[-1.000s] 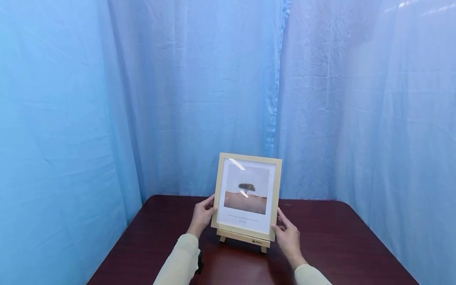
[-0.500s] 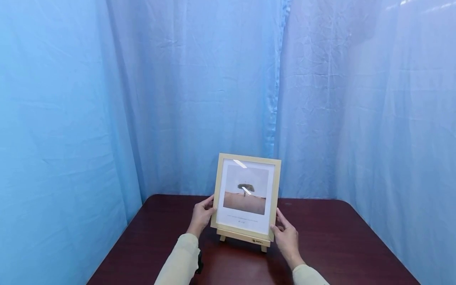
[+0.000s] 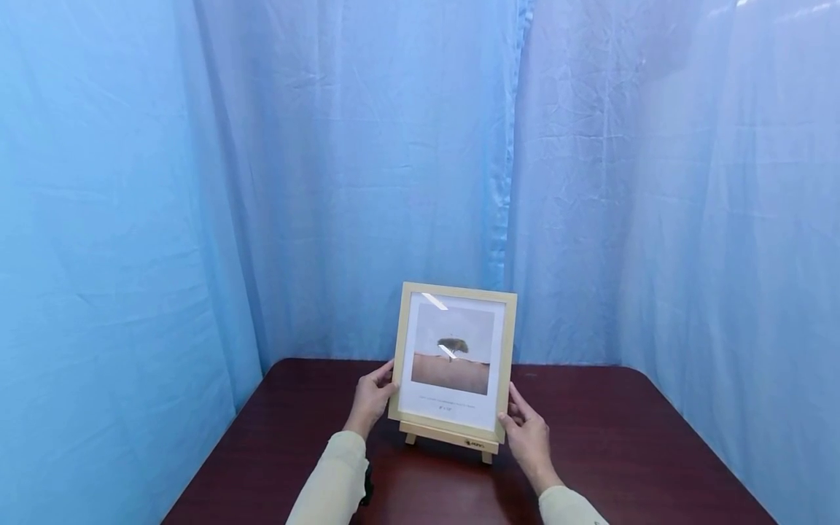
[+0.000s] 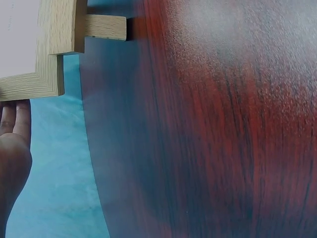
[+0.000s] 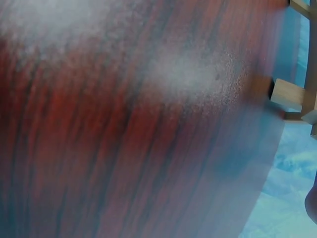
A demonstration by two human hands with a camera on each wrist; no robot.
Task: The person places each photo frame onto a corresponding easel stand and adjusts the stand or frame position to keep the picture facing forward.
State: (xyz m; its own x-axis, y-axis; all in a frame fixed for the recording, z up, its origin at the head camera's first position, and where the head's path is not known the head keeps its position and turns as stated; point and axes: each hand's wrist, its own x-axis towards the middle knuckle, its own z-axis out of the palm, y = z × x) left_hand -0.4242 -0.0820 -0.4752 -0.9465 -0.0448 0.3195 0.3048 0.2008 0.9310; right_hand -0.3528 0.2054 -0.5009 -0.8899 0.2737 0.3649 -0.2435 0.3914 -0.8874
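A light wooden picture frame (image 3: 453, 368) with a print of a tree leans back on a small wooden easel (image 3: 436, 434), tilted slightly in the head view. At the frame's lower left side, my left hand (image 3: 370, 401) holds its edge, thumb toward the front. My right hand (image 3: 530, 437) grips the opposite edge near the lower right corner. In the left wrist view, the frame's corner (image 4: 47, 87) rests by the ledge, above an easel leg (image 4: 106, 27). The right wrist view catches an easel leg (image 5: 288, 94) and a sliver of my hand (image 5: 312, 204).
A dark red-brown wooden table (image 3: 630, 452) with rounded far corners carries the easel. Blue curtains (image 3: 367, 182) hang behind it and along both sides. Pale sleeves (image 3: 331, 477) cover my forearms, with a dark band at the left wrist.
The frame and both hands have shifted very slightly left in view since one second ago. The glare on the glass has moved a little; both hands keep their hold.
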